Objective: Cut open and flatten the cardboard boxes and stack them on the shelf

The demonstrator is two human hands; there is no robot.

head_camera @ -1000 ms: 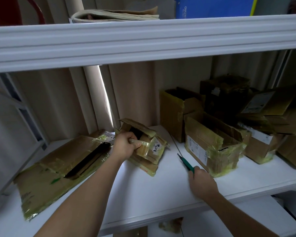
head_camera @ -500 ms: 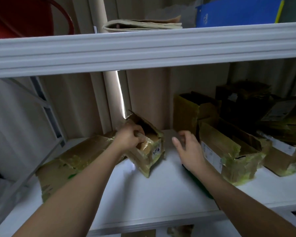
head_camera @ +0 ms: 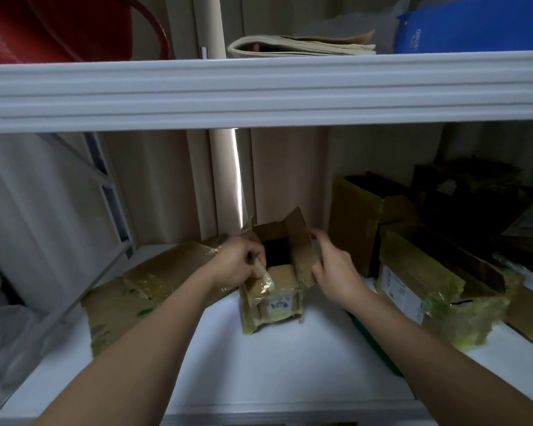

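Observation:
A small taped cardboard box (head_camera: 273,298) stands upright on the white shelf (head_camera: 259,370), its top open and dark inside. My left hand (head_camera: 239,265) grips the box's left flap, fingers curled over its edge. My right hand (head_camera: 331,273) holds the right flap (head_camera: 299,238), pulling it outward. A flattened, tape-covered box (head_camera: 154,287) lies to the left, partly behind my left arm. A green-handled cutter (head_camera: 373,342) lies on the shelf, mostly hidden under my right forearm.
Several more taped boxes crowd the right side: a long one (head_camera: 428,287), a tall open one (head_camera: 357,216) behind it, darker ones farther back. The upper shelf beam (head_camera: 259,90) runs overhead, bearing folded paper (head_camera: 302,46), a blue box and a red object.
My right hand left the green cutter on the shelf and moved up to the small box's right flap. The box was turned upright, and both hands now spread its flaps.

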